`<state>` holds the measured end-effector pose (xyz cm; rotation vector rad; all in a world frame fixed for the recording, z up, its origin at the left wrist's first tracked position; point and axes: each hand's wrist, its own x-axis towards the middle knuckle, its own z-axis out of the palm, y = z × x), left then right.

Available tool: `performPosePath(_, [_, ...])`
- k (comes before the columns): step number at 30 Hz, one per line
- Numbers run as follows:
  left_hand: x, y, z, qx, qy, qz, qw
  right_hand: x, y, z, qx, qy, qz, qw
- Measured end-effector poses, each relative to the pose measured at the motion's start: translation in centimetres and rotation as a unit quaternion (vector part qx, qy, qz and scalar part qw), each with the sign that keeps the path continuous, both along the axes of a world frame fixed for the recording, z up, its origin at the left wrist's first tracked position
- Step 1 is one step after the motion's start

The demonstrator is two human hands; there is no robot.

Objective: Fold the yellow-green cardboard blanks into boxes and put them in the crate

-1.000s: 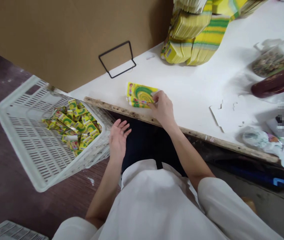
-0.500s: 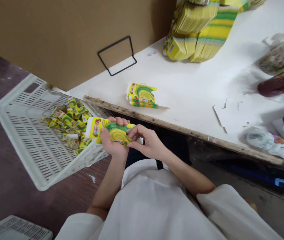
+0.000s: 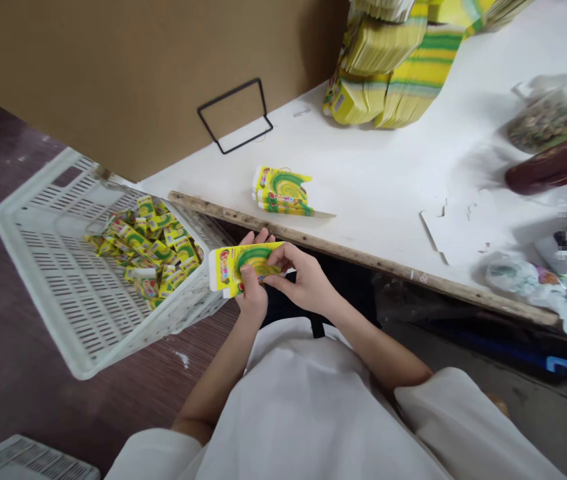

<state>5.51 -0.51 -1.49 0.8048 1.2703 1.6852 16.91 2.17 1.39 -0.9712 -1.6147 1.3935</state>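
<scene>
Yellow-green carton (image 3: 224,265) held before the tabletop (image 3: 373,177), near the white crate (image 3: 37,293). Left hand (image 3: 254,295): thumb across printed face, pinching carton. Right hand (image 3: 304,280): thumb and finger pinching its right end. Likely light, smooth card, easily creased; best taken by edges.

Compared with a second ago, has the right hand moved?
Yes: the right hand went from over the table to the near side of its wooden edge.
</scene>
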Motion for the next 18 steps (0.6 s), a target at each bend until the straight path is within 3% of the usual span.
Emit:
performPosePath(5, [-0.6,1.2,1.6,-0.011,-0.105,0.006,0.994,-0.5,-0.4,-0.6,-0.093,0.103,0.083,0.987])
performPosePath(9, [-0.9,2.0,1.8,-0.021,-0.166,0.049,0.985,-1.1,-0.8,-1.1,-0.112,0.086,0.099,0.985])
performPosePath(14, [-0.7,1.6,0.9,-0.046,-0.122,0.005,0.991,-0.5,0.4,-1.4,-0.121,0.059,0.02,0.991])
performPosePath(18, [-0.8,1.2,0.3,-0.047,-0.063,0.03,0.996,0.0,0.8,-0.8,-0.092,0.056,0.039,0.993])
